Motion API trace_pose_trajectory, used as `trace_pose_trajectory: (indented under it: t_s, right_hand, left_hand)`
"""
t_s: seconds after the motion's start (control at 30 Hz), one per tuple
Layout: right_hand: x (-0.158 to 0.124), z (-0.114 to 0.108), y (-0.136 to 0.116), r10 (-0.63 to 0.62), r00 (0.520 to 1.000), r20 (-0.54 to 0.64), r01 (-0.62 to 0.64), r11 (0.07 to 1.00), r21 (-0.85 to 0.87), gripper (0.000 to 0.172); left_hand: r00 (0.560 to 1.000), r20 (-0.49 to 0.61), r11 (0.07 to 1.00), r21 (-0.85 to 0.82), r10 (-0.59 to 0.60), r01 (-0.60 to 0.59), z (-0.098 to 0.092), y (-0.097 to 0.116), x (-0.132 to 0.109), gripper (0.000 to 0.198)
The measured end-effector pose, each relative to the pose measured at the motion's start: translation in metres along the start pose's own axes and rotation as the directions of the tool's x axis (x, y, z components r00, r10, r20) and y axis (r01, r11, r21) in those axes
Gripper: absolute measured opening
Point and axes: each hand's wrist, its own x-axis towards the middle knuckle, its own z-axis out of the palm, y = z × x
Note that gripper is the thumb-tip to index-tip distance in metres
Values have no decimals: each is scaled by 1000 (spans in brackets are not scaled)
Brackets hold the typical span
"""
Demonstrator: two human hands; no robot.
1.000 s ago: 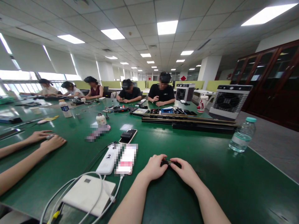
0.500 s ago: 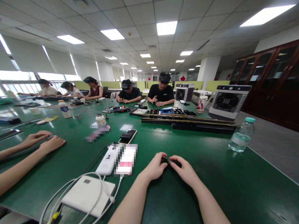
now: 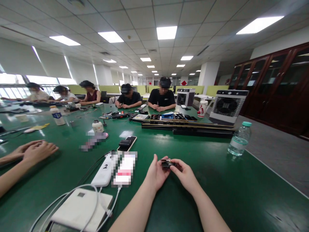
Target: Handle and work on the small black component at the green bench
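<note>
A small dark part (image 3: pixel 166 163), black with a paler edge, is between my two hands over the green table (image 3: pixel 207 161); it is too small to name exactly. My left hand (image 3: pixel 157 172) cradles it from the left, palm turned partly up, its thumb raised. From the right, my right hand (image 3: pixel 183 172) pinches the part's near right side between thumb and fingers. The fingers cover some of it.
A phone (image 3: pixel 125 169) on a white cable, a white power bank (image 3: pixel 104 169) and a cream box (image 3: pixel 79 206) lie to the left. A water bottle (image 3: pixel 240 138) stands right. Black rails (image 3: pixel 202 132) lie ahead. A co-worker's hands (image 3: pixel 38 151) are at far left.
My left hand has turned palm-up, lifting its thumb off the dark part. The part is tilted and shows more of itself. The co-worker's hands at left have come together. The view has shifted slightly.
</note>
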Motion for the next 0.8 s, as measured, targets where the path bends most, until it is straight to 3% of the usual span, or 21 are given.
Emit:
trace_pose_trajectory:
  t_s: [0.1,0.23,0.53,0.8]
  right_hand:
    - [-2,4,-2,-35,999,29,38,993,-108,22]
    - [-3,6,0,-58,997,46,65,981,-185,21]
    - [-3,3,-8,-72,997,40,78,982,-175,21]
    - [-5,6,-13,-76,995,61,87,976,-199,20]
  left_hand:
    - [993,-8,978,-170,-120,117,4,-7,-1,58]
    - [992,-2,959,-257,-123,118,5,-8,-1,53]
    - [986,103,958,-240,-135,156,3,-4,-4,45]
    - [987,65,948,-277,-145,157,9,-2,-6,44]
